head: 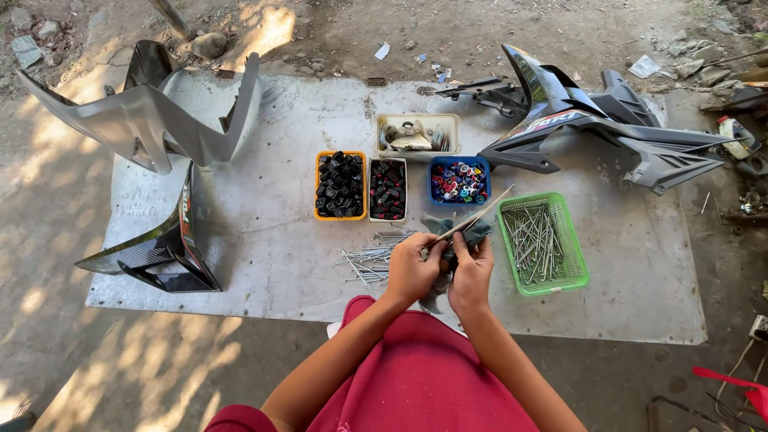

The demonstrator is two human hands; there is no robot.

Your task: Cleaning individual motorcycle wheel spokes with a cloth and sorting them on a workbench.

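Far left of the hands lie a silver plastic fairing panel (152, 112) and a black one (160, 252). Just left of the left hand (410, 268) sits a loose pile of grey metal spokes (370, 260). Both hands are together, the left hand and right hand (472, 272) pinching one long thin metal spoke (472, 220) over a grey cloth (452, 240). Right of them stands a green plastic basket (580, 268) of spokes

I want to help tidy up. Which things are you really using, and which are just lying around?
In use: left hand, right hand, thin metal rod, grey cloth, green basket of rods, loose rod pile.

Lying about: grey fairing panel, black fairing panels, paper scraps.
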